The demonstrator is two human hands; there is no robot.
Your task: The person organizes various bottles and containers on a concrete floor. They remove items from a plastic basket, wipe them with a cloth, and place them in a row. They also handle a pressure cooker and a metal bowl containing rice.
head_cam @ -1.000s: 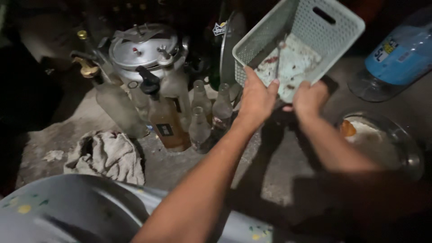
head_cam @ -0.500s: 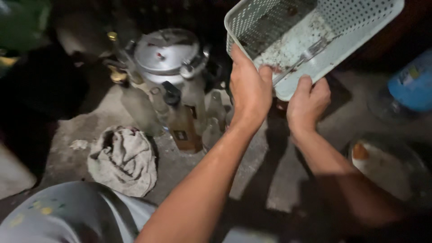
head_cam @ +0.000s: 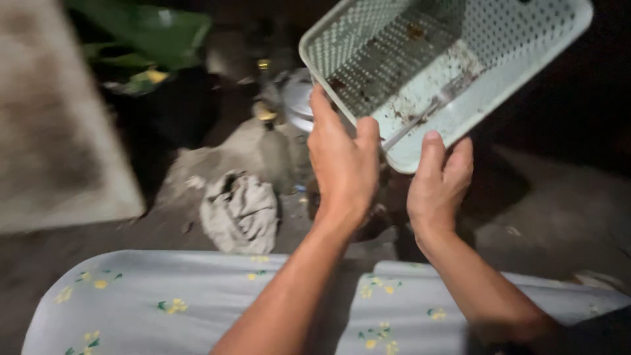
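Fingers of my left hand [head_cam: 343, 164] clamp the near rim of the pale green perforated basket [head_cam: 453, 72]; my right hand [head_cam: 439, 184] cups its lower corner. It sits tilted in the upper right of the frame, dirt-smeared inside. Lower left of it, a crumpled rag [head_cam: 240, 212] lies on the ground.

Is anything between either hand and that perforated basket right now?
Nothing visible. The left hand and right hand both grip the near corner of the pale green basket, which is tilted up above the ground. A thin metal utensil and dirt lie inside it. The crumpled rag sits apart, lower left.
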